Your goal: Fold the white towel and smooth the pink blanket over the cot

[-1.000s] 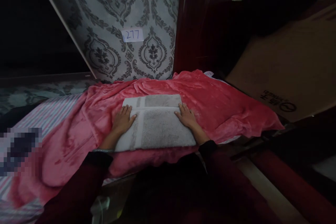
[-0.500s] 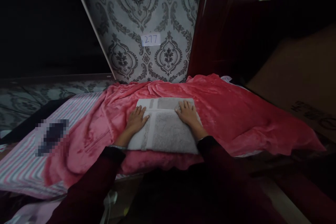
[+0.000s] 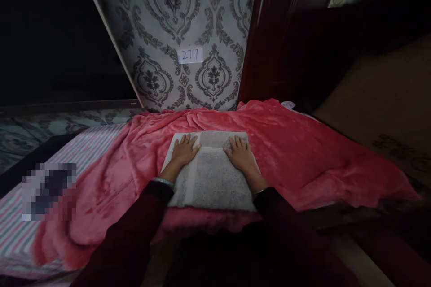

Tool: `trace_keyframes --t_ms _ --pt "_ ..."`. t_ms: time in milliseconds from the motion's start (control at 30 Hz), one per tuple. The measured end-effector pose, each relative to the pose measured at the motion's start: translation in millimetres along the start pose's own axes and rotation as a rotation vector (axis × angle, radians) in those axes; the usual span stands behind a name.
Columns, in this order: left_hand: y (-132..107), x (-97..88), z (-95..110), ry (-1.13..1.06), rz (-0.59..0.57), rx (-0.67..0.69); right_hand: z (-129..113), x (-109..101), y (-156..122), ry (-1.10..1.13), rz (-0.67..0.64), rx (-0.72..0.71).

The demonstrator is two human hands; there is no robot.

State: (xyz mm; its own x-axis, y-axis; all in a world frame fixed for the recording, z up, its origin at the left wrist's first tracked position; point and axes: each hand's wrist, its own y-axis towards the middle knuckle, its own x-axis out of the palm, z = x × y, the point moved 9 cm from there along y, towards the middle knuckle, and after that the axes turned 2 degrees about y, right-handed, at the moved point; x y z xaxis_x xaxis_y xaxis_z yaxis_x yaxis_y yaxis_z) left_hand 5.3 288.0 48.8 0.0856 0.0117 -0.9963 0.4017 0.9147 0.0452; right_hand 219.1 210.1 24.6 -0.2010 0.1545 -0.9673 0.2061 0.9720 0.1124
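A folded grey towel [image 3: 224, 177] with paler bands lies flat in front of me. My left hand [image 3: 184, 150] rests on its upper left part, fingers spread. On the upper right part lies my right hand [image 3: 239, 152], also open with the fingers apart. Both palms face down and neither hand grips the cloth. Under the towel is a crumpled red plush blanket [image 3: 292, 157].
A striped sheet [image 3: 90, 143] shows at the left, with a blurred-out patch on it. Behind stand a dark screen [image 3: 60, 36] and a patterned wall with a "277" label [image 3: 190, 55]. A cardboard box [image 3: 384, 94] is at the right.
My left hand has slid right and slightly up on the towel, and the band near it has shifted. My right hand stays at the upper right. The view has tilted slightly.
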Motion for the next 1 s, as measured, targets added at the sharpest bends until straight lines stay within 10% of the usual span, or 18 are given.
trace_keyframes --t_ms 267,433,600,1000 --pt "-2.8 1.3 -13.6 0.003 0.047 -0.094 2.8 -4.7 15.6 0.038 -0.176 0.020" --pt "-1.7 2.1 -11.5 0.010 0.008 -0.089 -44.3 -26.1 37.6 0.065 -0.044 -0.088" --pt "-1.4 4.1 -12.1 0.021 0.017 -0.084 -66.1 6.0 34.4 0.060 -0.061 -0.128" --pt "0.8 -1.8 -47.8 -0.003 0.053 -0.169 15.1 -2.1 38.4 0.024 0.025 0.096"
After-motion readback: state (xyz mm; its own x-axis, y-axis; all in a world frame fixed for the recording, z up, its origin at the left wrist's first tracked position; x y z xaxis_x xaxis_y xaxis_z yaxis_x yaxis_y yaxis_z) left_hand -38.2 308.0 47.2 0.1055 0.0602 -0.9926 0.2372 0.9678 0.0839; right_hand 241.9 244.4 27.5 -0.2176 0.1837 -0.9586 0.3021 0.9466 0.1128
